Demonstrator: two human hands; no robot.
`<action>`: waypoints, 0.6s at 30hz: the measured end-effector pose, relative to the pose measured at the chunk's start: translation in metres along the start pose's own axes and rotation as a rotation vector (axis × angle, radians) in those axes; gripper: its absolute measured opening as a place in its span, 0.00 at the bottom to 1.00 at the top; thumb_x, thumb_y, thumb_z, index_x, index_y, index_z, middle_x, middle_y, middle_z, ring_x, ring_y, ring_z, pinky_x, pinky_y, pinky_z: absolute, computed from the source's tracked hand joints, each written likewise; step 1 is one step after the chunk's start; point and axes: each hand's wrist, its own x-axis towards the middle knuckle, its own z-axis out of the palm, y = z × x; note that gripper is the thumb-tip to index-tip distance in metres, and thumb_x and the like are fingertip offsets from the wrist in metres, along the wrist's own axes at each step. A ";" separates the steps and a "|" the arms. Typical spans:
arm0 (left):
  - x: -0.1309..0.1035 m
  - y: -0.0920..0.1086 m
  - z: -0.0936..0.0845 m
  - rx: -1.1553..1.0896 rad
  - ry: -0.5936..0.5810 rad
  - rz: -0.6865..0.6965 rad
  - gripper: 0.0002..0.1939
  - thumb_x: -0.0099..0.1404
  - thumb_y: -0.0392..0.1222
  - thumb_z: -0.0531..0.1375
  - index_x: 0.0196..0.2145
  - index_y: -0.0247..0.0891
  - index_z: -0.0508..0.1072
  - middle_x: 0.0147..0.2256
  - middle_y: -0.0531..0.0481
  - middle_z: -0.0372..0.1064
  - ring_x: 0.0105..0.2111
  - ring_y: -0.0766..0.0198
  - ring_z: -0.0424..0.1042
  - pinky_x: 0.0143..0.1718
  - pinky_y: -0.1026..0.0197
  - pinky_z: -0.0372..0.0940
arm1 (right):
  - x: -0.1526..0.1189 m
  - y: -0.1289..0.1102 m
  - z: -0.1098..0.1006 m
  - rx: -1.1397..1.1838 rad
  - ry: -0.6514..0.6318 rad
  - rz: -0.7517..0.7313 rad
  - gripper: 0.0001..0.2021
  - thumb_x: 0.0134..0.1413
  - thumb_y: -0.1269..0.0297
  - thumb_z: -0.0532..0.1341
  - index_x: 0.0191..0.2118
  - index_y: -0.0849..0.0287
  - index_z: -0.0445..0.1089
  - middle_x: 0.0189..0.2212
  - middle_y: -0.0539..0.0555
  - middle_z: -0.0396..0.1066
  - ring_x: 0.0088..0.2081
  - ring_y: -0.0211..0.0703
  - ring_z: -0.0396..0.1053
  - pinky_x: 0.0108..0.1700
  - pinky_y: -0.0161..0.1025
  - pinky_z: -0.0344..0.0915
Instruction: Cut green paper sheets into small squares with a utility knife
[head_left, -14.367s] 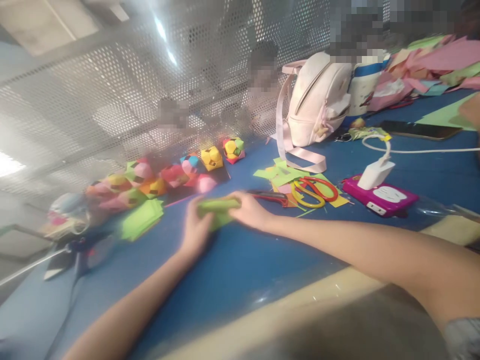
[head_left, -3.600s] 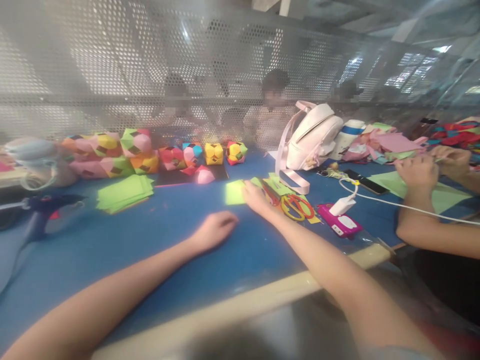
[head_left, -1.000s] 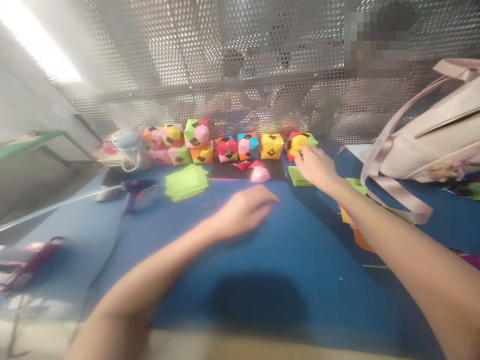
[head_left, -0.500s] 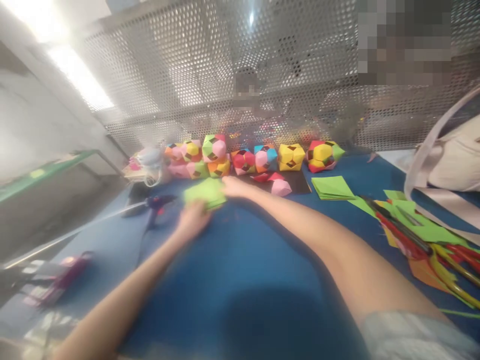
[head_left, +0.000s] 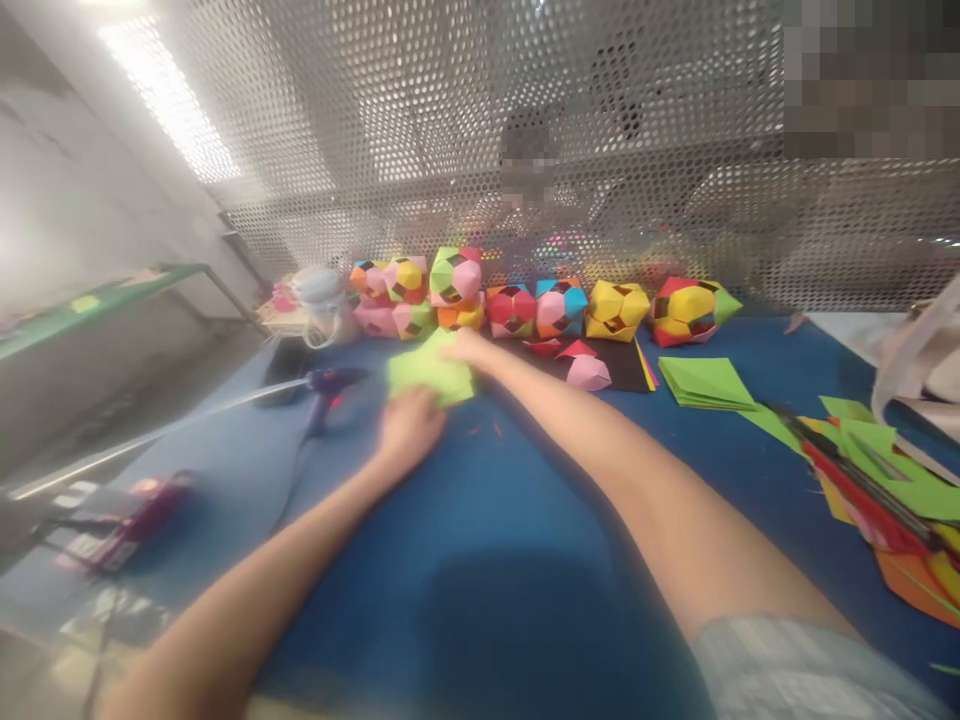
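Light green paper (head_left: 433, 368), a sheet or thin stack, is between my two hands at the far middle of the blue table. My left hand (head_left: 411, 425) grips its near edge, fingers partly hidden and blurred. At the far right edge, my right hand (head_left: 469, 348) holds the paper with bent fingers. Just beyond it stand folded-paper balls (head_left: 455, 278) in many colours, some stacked. To the left of the paper lies a blue glue gun (head_left: 330, 385) with a long clear stick. A pink folded-paper piece (head_left: 589, 372) rests to the right of my right hand.
Folded green sheets (head_left: 705, 382) lie at the right, beside a heap of coloured scraps with scissors (head_left: 862, 470). A purplish object (head_left: 142, 520) blurs at the left. A perforated metal screen (head_left: 420, 130) rises behind the table (head_left: 480, 520).
The view has swung left, so the table's things appear farther right. Both hands stay on the green paper, which looks a little more spread out.
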 end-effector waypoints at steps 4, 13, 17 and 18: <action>0.001 -0.001 0.001 -0.007 0.011 0.005 0.11 0.65 0.39 0.51 0.43 0.41 0.71 0.50 0.45 0.68 0.53 0.52 0.65 0.51 0.52 0.59 | -0.005 0.000 0.001 0.064 -0.100 0.027 0.18 0.61 0.58 0.59 0.53 0.60 0.65 0.51 0.57 0.67 0.47 0.47 0.69 0.46 0.50 0.69; 0.000 -0.002 0.002 -0.001 0.026 0.013 0.11 0.65 0.39 0.51 0.42 0.40 0.71 0.51 0.44 0.68 0.53 0.52 0.66 0.51 0.52 0.59 | -0.013 0.000 0.014 0.304 0.062 -0.045 0.12 0.48 0.73 0.63 0.41 0.61 0.71 0.33 0.50 0.75 0.34 0.40 0.72 0.33 0.32 0.68; 0.000 -0.002 0.001 0.002 0.025 0.014 0.10 0.64 0.38 0.51 0.41 0.41 0.70 0.49 0.45 0.69 0.52 0.52 0.66 0.50 0.53 0.60 | -0.015 -0.002 0.016 0.346 0.071 -0.032 0.09 0.48 0.72 0.64 0.38 0.61 0.71 0.29 0.50 0.74 0.32 0.41 0.71 0.32 0.33 0.68; 0.000 -0.002 0.001 0.003 0.024 0.013 0.10 0.64 0.38 0.52 0.41 0.41 0.70 0.49 0.45 0.69 0.52 0.53 0.66 0.50 0.53 0.60 | -0.015 -0.002 0.016 0.351 0.065 -0.026 0.08 0.49 0.71 0.64 0.38 0.62 0.71 0.29 0.50 0.73 0.31 0.40 0.71 0.32 0.33 0.68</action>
